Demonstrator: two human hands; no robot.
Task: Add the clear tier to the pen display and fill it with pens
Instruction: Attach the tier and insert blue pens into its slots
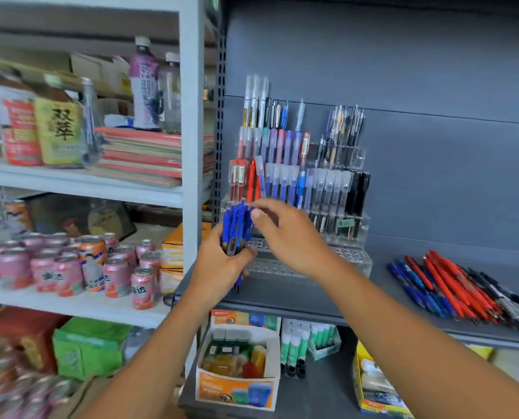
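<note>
Head view: a bundle of blue pens (236, 229) is gripped upright by the left hand (220, 267), fingers curled round the barrels, judged as stock kept close over the holes, while its top is pinched by the right hand (285, 234), apparently to draw one out. The clear tier (347, 257) is set on the shelf (382, 284) against the foot of the pen display (297, 176); it is see-through, with rows of holes, none seen filled.

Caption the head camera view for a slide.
Left hand grips a bundle of blue pens while the right hand pinches one in front of the clear tier.
</note>
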